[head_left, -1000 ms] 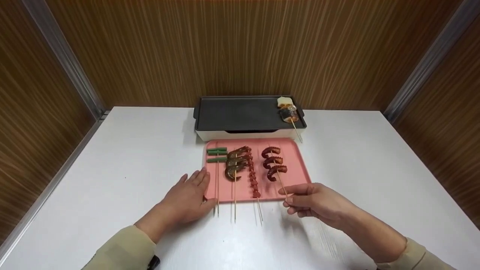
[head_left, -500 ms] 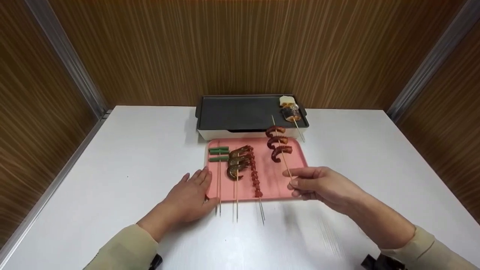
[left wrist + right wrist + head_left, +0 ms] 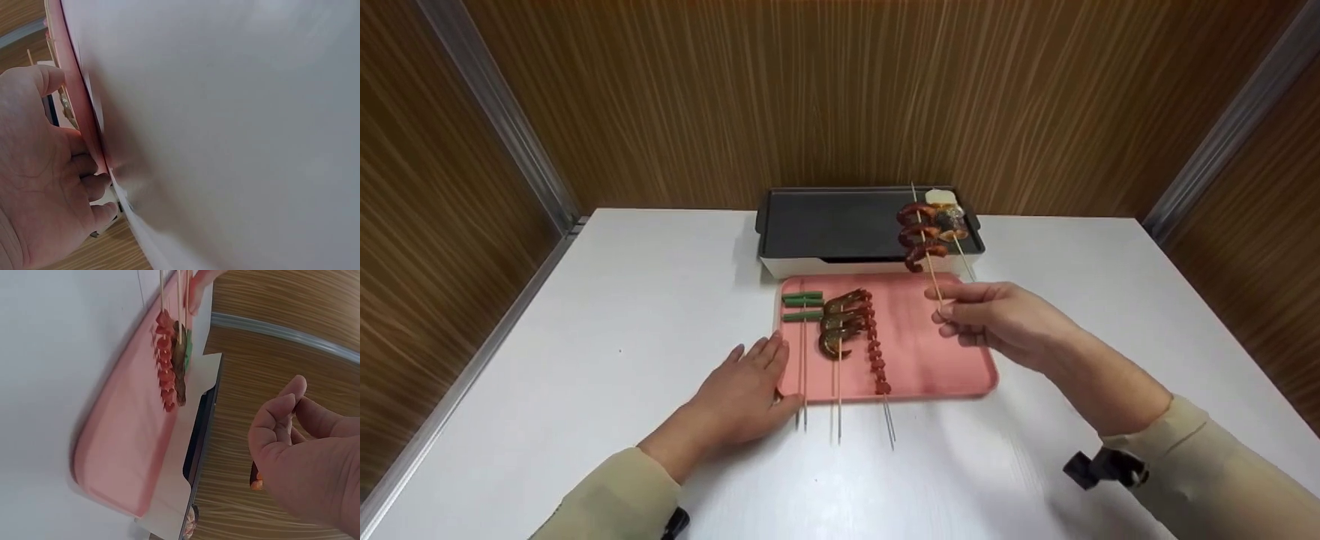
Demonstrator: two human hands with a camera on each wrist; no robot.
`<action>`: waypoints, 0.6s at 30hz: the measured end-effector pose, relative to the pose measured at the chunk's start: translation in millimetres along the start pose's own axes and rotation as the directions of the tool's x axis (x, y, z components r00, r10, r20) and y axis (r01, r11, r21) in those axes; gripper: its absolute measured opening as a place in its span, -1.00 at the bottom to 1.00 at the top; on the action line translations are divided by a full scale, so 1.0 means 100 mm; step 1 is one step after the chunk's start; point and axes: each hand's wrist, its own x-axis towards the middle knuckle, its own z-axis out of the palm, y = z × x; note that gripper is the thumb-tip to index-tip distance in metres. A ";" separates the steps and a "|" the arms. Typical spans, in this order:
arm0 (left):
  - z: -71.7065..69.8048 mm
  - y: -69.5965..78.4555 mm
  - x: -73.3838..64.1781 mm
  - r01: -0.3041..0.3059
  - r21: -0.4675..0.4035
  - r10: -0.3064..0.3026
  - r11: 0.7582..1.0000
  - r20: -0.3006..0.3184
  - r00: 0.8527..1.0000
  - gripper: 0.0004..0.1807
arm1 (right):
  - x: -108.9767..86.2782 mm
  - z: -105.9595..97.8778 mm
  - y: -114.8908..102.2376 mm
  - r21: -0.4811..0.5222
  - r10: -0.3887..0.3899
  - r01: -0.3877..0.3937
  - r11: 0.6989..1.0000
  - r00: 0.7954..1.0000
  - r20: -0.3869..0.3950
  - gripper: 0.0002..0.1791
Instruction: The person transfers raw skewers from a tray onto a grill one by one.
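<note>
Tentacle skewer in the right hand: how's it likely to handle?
Probably stiff: the stick looks straight. Likely tip-heavy, since all three tentacle pieces sit well beyond the right hand. Probably won't roll freely if set down: the pieces are curled, not round.

No readable text: head and both wrist views show no legible labels, brands, numbers or signs on anything in frame right now.
</note>
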 end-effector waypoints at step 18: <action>-0.01 0.00 0.00 0.013 -0.002 -0.013 1.000 0.007 1.000 -0.07 | 0.71 -0.16 -0.14 0.069 0.044 -0.038 0.997 0.994 -0.097 -0.46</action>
